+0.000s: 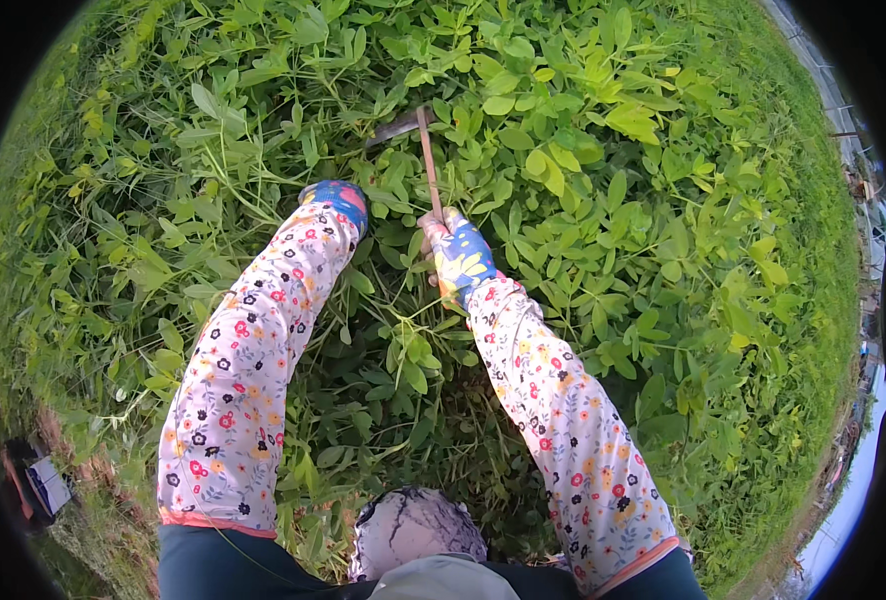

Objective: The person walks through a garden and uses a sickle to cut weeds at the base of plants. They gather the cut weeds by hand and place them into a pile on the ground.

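My right hand (pixel 454 255), in a blue floral glove, grips the wooden handle of a sickle (pixel 429 165). The sickle points away from me, its metal blade (pixel 398 129) reaching leftward at the far end among the leaves. My left hand (pixel 338 201), in a similar glove, is sunk into the foliage left of the handle. Its fingers are hidden, so what they hold cannot be seen. Dense leafy plants (pixel 593 247) with oval leaflets, resembling peanut plants, surround both hands. Floral sleeves cover both forearms.
Below my hands, a shaded gap (pixel 480 405) shows stems and dry litter. Pale patterned cloth (pixel 420 529) bulges up close to my body. A dark object with a light panel (pixel 46 484) lies at lower left by bare soil (pixel 101 480). A pale strip (pixel 825 82) borders the field at upper right.
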Motion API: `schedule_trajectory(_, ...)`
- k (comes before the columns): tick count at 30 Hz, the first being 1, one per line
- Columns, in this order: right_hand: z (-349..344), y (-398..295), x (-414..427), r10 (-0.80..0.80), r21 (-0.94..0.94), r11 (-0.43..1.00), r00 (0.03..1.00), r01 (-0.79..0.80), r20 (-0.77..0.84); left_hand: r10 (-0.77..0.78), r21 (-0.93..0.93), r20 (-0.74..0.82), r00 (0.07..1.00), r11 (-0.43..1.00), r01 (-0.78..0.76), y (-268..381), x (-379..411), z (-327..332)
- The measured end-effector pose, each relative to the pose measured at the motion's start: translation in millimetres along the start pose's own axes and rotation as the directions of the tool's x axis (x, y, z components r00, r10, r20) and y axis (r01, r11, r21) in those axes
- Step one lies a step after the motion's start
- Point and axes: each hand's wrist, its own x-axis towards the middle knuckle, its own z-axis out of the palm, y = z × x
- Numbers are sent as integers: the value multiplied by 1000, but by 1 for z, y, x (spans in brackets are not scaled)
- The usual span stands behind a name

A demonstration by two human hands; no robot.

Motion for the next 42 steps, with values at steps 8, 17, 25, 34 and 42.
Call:
schedule_trajectory(8, 16, 33, 39, -262, -587, 779, 965, 221, 16, -107, -236, -183, 977, 970, 62, 26, -33, -12)
schedule_trajectory(17, -16, 47, 5, 1, -335, 942, 998, 22, 70, 21, -230, -255, 967, 970, -82, -14, -26, 3)
schedule_trajectory(25, 9, 45, 28, 214, 65, 970, 950, -234, 229, -75, -379, -221, 972, 925, -15, -31, -5, 67)
schedule_trajectory(34, -14, 20, -30, 232, -371, 899, 972, -232, -46, 72, -437, -288, 955, 877, -199, -19, -33, 35)
schedule_trajectory(42, -12, 28, 13, -10, -522, 853, 1000, 3, -9, -37, -544, -305, 952, 827, -142, -14, -32, 47)
